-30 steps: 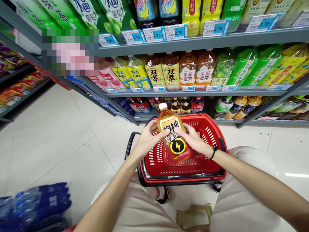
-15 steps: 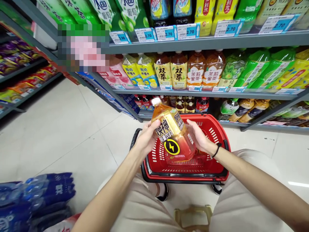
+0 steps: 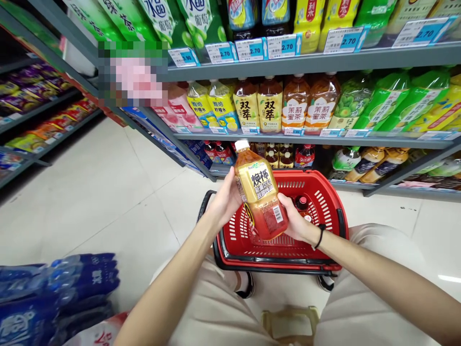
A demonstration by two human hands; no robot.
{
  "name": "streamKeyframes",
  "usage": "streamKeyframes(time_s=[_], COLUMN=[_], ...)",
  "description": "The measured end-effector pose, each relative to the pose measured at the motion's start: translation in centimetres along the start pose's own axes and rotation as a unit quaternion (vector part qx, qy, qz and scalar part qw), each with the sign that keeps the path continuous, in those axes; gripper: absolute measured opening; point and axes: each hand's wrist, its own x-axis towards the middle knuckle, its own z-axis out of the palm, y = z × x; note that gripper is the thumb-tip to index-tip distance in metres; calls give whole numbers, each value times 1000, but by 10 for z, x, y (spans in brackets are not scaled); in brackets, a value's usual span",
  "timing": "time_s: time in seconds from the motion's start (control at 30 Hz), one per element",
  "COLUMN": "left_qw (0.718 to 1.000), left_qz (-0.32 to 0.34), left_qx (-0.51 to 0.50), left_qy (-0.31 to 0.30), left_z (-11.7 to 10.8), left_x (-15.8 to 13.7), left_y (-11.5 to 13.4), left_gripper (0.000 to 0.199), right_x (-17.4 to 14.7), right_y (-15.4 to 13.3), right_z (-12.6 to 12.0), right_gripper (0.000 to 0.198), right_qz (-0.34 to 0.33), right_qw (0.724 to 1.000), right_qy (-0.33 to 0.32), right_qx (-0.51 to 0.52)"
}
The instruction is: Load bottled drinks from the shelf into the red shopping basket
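A large drink bottle [image 3: 260, 192] with a white cap, a gold label and amber-red liquid is tilted, cap up and to the left, above the red shopping basket [image 3: 334, 211]. My left hand [image 3: 227, 199] is closed around its left side near the shoulder. On the lower right side, my right hand [image 3: 296, 218] grips it near the base, beside a barcode. Inside the basket, partly behind my right hand, is a smaller dark bottle [image 3: 301, 203] with a red cap. The bottle and my hands hide part of the basket's inside.
Shelves [image 3: 309, 140] of bottled drinks with price tags stand ahead. Blue-wrapped bottle packs [image 3: 82, 278] sit on the floor at lower left. Snack bags [image 3: 46, 129] fill a shelf at far left. Between my feet is a beige stool-like object [image 3: 290, 317].
The bottle has been turned between my hands, so a different label side and the barcode face me. The small red-capped bottle in the basket now shows.
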Motion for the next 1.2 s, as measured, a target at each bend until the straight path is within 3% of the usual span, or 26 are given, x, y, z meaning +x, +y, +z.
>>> streamKeyframes(time_s=[0.13, 0.23, 0.33, 0.43, 0.6, 0.77, 0.97, 1.2], left_qw=[999, 990, 953, 925, 943, 946, 950, 944], left_qz=[22, 74, 149, 175, 145, 157, 160, 180], left_qx=[27, 119, 260, 334, 296, 283, 267, 277], left_qy=[-16, -24, -33, -44, -44, -20, -8, 0], left_z=[6, 2, -7, -13, -14, -13, -3, 2], left_x=[-5, -7, -7, -7, -11, -17, -21, -22], left_y=[-2, -6, -9, -10, -12, -13, -13, -11], left_gripper=[80, 81, 85, 82, 83, 79, 85, 87], right_x=[-1, 0, 1, 1, -1, -2, -4, -6], right_y=[0, -2, -5, -8, -13, -17, -22, -16], right_z=[-3, -6, -7, -9, -15, -18, -12, -11], right_gripper=[71, 63, 61, 57, 61, 62, 62, 65], right_qz=[-51, -86, -98, -110, -120, -121, -79, -82], right_qw=[998, 993, 991, 987, 978, 968, 974, 978], right_qy=[32, 45, 45, 50, 39, 18, 8, 5], right_qx=[-34, -64, -77, -103, -166, -218, -210, -192])
